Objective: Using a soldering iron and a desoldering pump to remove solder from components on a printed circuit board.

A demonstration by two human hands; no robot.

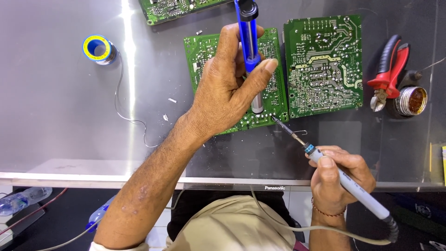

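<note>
A grey, glossy work surface (pixel 69 116) is lying under everything, light glaring across it. The left hand (pixel 227 88) is clamping its fingers around a blue desoldering pump (pixel 250 51), standing it tip-down on the near green circuit board (pixel 206 51), while the right hand (pixel 341 179) is gripping a white soldering iron (pixel 348 183) pen-style, its tip touching that board's near right corner. Further out, a second board (pixel 324 65) is lying just beside the first, red pliers (pixel 389 69) and a flux tin (pixel 412 100) are sitting at the right, and a solder spool (pixel 97 49) is resting well off to the left.
</note>
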